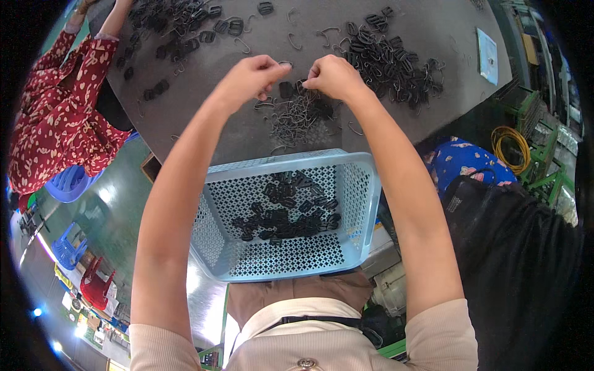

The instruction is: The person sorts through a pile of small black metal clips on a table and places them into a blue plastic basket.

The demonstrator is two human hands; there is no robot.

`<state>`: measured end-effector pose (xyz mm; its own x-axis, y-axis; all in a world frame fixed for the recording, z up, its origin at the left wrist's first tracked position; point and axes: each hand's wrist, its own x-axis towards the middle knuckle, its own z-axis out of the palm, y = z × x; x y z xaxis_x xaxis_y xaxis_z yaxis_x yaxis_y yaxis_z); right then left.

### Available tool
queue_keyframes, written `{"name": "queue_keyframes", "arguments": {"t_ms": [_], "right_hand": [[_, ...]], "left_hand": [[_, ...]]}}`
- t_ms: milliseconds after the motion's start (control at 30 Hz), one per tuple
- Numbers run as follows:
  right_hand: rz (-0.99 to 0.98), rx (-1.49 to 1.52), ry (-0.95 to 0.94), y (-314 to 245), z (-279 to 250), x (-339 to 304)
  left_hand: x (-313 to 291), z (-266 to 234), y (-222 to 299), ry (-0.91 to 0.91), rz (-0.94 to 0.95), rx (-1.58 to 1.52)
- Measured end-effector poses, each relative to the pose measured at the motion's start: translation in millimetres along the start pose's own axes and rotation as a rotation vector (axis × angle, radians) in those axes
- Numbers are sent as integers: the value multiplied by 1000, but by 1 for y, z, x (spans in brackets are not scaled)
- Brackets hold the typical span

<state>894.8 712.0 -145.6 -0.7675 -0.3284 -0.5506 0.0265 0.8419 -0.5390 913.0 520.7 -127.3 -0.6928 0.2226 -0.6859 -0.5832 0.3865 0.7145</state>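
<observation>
Head view shows left hand [250, 77] and right hand [334, 75] pinched shut on a small wire hook [286, 63] above the tangled pile [297, 114], where snagged neighbours could spill past the blue basket [362, 185].

Two hands work at the worktop [433, 31] — the left hand [250, 77] and the right hand [334, 77]. One basket [362, 185] sits below them, pale blue and perforated, with a single heap of black buckles [284, 216] inside (too many and too tangled to count). On the worktop lie three heaps of black buckles and wire hooks: one under the hands [300, 117], one at the right [390, 62], one at the far left [179, 28]. One pale blue card [487, 55] lies near the right edge. One other person [59, 117] in a red patterned top sits at the left. Two blue stools [71, 182] and one red stool [96, 287] stand on the floor — and one coil of yellow cord [510, 145] lies at the right.
</observation>
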Motion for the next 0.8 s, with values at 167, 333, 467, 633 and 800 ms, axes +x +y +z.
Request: {"name": "queue_keyframes", "arguments": {"t_ms": [167,333,467,633,800], "right_hand": [[120,328,32,18,-14,-20],[161,367,134,20,-26,-49],[-10,622,33,-15,-41,-111],[-368,378,-210,-55,-20,-163],[-186,355,81,-4,-31,-103]], "left_hand": [[6,29,-29,303,454,744],[5,15,-21,182,252,566],[-3,19,-15,265,327,622],[-9,29,-41,320,439,854],[-1,25,-17,111,236,665]]}}
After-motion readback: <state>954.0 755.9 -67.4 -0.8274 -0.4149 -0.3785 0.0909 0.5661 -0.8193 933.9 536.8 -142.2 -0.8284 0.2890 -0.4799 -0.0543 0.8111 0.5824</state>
